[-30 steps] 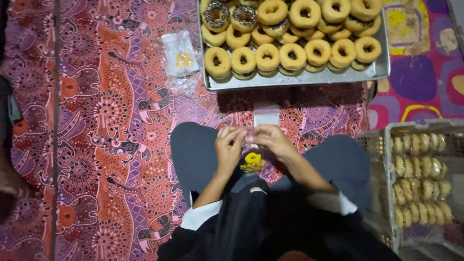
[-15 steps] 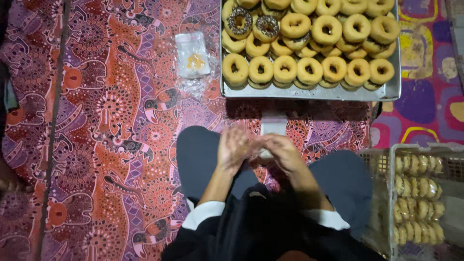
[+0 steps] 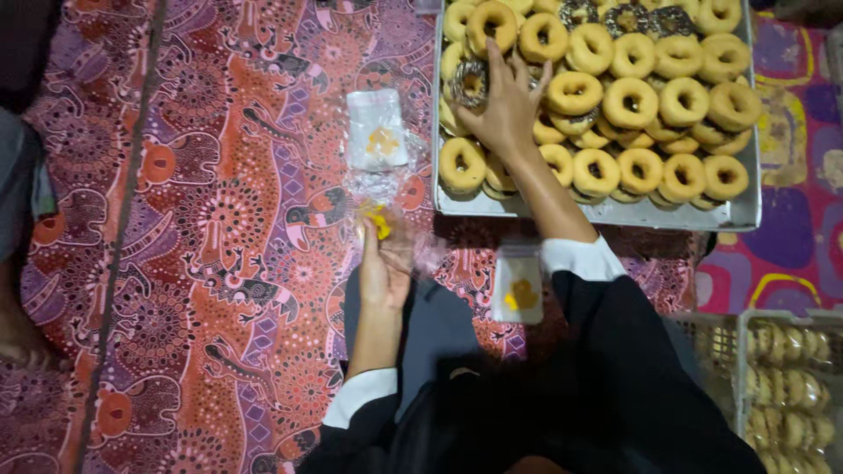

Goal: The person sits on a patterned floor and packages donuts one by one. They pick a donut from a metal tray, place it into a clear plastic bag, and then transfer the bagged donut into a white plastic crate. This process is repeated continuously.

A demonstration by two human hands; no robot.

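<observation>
The right hand (image 3: pixel 507 105) is reaching into the tray (image 3: pixel 746 211), fingers spread open over a doughnut (image 3: pixel 471 81); the left hand (image 3: pixel 385 263) is pinching a clear bag (image 3: pixel 386 224) and, I judge, should be holding its mouth wide.

The chocolate-topped doughnut (image 3: pixel 471 82) is a ring with dark glaze and pale sprinkles. It lies at the left edge of the metal tray (image 3: pixel 742 206), leaning on the plain golden doughnuts (image 3: pixel 632 101) around it, and the right hand (image 3: pixel 509 110) rests spread across it. The clear plastic bag (image 3: pixel 391 233) is thin and crinkled, with a yellow mark. It sits just off the tray's near-left corner, pinched at its lower end by the left hand (image 3: pixel 384 268).
</observation>
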